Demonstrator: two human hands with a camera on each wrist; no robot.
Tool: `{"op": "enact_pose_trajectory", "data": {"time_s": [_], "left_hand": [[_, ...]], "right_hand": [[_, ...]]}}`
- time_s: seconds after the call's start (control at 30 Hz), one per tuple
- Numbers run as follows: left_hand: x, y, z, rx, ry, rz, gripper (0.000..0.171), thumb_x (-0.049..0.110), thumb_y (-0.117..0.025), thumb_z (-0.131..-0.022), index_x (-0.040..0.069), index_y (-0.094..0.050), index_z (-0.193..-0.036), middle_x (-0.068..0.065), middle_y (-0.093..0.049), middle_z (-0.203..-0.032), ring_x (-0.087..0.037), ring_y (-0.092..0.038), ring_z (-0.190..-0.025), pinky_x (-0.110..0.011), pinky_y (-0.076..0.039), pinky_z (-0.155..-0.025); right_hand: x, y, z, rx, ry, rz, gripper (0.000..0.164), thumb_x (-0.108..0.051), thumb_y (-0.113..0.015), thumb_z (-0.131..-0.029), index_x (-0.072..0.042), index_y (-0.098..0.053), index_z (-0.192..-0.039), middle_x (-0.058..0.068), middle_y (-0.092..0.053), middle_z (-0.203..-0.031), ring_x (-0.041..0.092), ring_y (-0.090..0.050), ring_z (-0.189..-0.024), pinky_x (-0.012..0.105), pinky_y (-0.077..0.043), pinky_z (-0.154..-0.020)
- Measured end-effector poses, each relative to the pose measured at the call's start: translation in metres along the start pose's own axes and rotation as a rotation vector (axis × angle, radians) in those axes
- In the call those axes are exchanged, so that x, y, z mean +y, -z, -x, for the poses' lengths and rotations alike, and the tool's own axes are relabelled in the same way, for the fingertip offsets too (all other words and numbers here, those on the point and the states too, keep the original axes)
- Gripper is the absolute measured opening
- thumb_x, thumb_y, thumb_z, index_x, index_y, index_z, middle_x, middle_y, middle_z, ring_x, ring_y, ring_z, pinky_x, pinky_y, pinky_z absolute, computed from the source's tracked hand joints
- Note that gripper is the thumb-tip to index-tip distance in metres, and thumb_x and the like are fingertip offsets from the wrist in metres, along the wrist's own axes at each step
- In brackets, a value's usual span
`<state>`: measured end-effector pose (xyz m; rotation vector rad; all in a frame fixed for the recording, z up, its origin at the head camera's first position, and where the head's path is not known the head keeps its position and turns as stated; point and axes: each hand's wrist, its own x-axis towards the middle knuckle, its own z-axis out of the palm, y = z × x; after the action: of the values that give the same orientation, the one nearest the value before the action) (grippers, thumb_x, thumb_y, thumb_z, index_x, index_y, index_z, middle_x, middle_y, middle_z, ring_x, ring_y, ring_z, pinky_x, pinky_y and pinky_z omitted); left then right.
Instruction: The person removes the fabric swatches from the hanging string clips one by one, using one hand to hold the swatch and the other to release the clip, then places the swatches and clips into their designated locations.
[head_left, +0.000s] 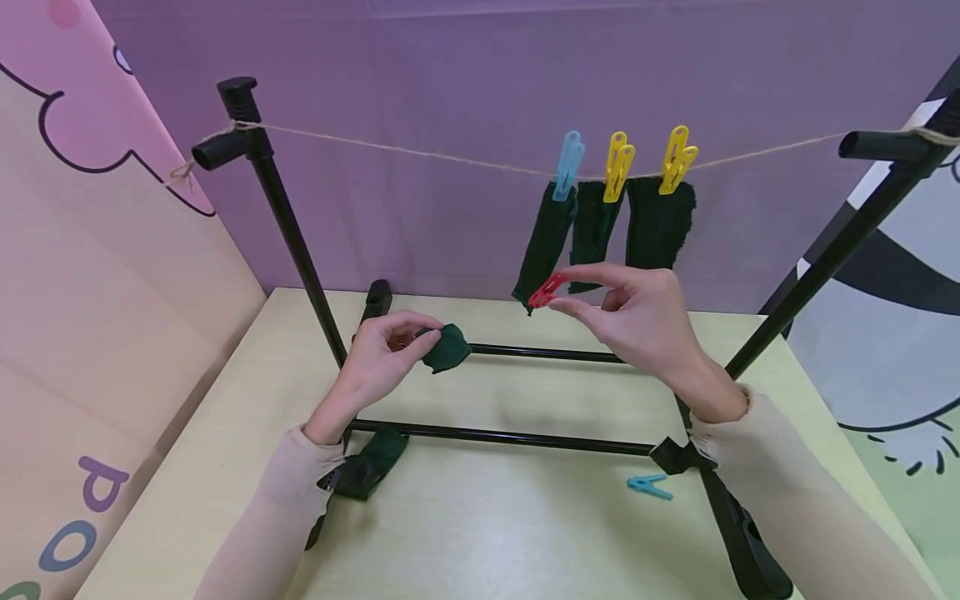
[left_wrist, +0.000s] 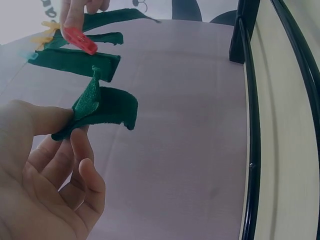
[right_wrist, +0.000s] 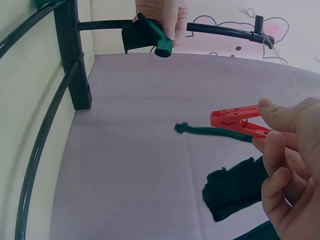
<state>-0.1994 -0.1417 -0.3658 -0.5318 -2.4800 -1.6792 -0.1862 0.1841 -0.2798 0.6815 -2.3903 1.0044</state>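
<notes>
My left hand (head_left: pixel 390 350) pinches a small dark green piece of cloth (head_left: pixel 447 348) between thumb and fingers; in the left wrist view the cloth (left_wrist: pixel 107 107) has one corner folded up. Between the thumb and index finger of my right hand (head_left: pixel 637 317) is a red clothespin (head_left: pixel 547 290), also plain in the right wrist view. Behind that hand, several green cloth strips hang from a string (head_left: pixel 420 152). A blue clothespin (head_left: pixel 568 167) holds the left strip (head_left: pixel 546 242); yellow clothespins (head_left: pixel 618 167) hold the other two.
Black poles (head_left: pixel 292 242) of a rack carry the string at both ends. Low crossbars (head_left: pixel 495 435) run above the pale table (head_left: pixel 487 525). Another green cloth (head_left: pixel 371 462) lies at the rack's left foot. A blue clothespin (head_left: pixel 650 486) lies on the table at the right.
</notes>
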Motion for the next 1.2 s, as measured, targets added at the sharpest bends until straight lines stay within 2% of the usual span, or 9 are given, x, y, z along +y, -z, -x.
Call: {"op": "enact_pose_trajectory", "data": {"time_s": [0.23,0.4,0.5,0.63,0.87,1.1,1.2], "left_hand": [[-0.003,0.000,0.004,0.000,0.007,-0.021,0.018,0.016,-0.071,-0.103,0.011,-0.080,-0.118,-0.010,-0.079,-0.097,-0.022,-0.060,-0.078,-0.028,-0.045,-0.065],[-0.006,0.000,0.006,-0.003,0.019,-0.032,0.018,0.017,-0.070,-0.103,0.012,-0.079,-0.118,-0.010,-0.078,-0.097,-0.023,-0.062,-0.080,-0.029,-0.046,-0.066],[-0.008,-0.001,0.007,-0.002,0.025,-0.036,0.018,0.018,-0.070,-0.103,0.012,-0.079,-0.118,-0.010,-0.078,-0.097,-0.023,-0.063,-0.080,-0.030,-0.047,-0.067],[-0.010,-0.002,0.010,0.006,0.033,-0.034,0.018,0.019,-0.070,-0.103,0.012,-0.079,-0.118,-0.009,-0.079,-0.099,-0.022,-0.064,-0.080,-0.029,-0.047,-0.067],[-0.014,-0.003,0.015,-0.005,0.041,-0.034,0.020,0.022,-0.070,-0.104,0.012,-0.079,-0.118,-0.010,-0.079,-0.102,-0.022,-0.066,-0.082,-0.030,-0.049,-0.069],[-0.020,-0.002,0.019,-0.006,0.037,-0.039,0.020,0.021,-0.070,-0.105,0.010,-0.079,-0.119,-0.010,-0.079,-0.104,-0.023,-0.067,-0.084,-0.029,-0.052,-0.071],[-0.021,-0.002,0.020,-0.005,0.039,-0.035,0.019,0.018,-0.070,-0.104,0.010,-0.079,-0.118,-0.011,-0.080,-0.103,-0.022,-0.066,-0.083,-0.028,-0.051,-0.070]], "right_hand": [[0.006,0.000,0.007,0.010,-0.011,0.006,0.033,-0.014,-0.090,-0.087,-0.010,-0.082,-0.118,-0.004,-0.043,-0.049,0.008,-0.038,-0.041,0.025,-0.026,-0.041],[0.009,0.001,0.012,0.004,-0.047,-0.008,0.033,-0.013,-0.090,-0.087,-0.008,-0.081,-0.119,0.000,-0.060,-0.058,0.008,-0.045,-0.044,0.024,-0.030,-0.042],[0.012,0.001,0.015,0.004,-0.085,-0.007,0.033,-0.014,-0.090,-0.087,-0.008,-0.081,-0.119,0.005,-0.074,-0.074,0.008,-0.049,-0.047,0.024,-0.033,-0.043],[0.016,0.002,0.020,-0.003,-0.123,0.015,0.032,-0.017,-0.089,-0.089,-0.009,-0.081,-0.119,0.010,-0.081,-0.096,0.011,-0.050,-0.049,0.025,-0.037,-0.045],[0.024,0.003,0.026,-0.023,-0.163,0.023,0.031,-0.020,-0.088,-0.090,-0.010,-0.082,-0.119,0.012,-0.082,-0.104,0.013,-0.050,-0.048,0.027,-0.036,-0.044],[0.029,0.001,0.034,-0.052,-0.207,0.039,0.035,-0.023,-0.088,-0.090,-0.012,-0.080,-0.123,0.011,-0.081,-0.114,0.013,-0.057,-0.061,0.024,-0.045,-0.053],[0.033,-0.001,0.039,-0.072,-0.229,0.031,0.035,-0.023,-0.087,-0.091,-0.013,-0.080,-0.124,0.010,-0.081,-0.114,0.015,-0.057,-0.058,0.026,-0.046,-0.050]]}}
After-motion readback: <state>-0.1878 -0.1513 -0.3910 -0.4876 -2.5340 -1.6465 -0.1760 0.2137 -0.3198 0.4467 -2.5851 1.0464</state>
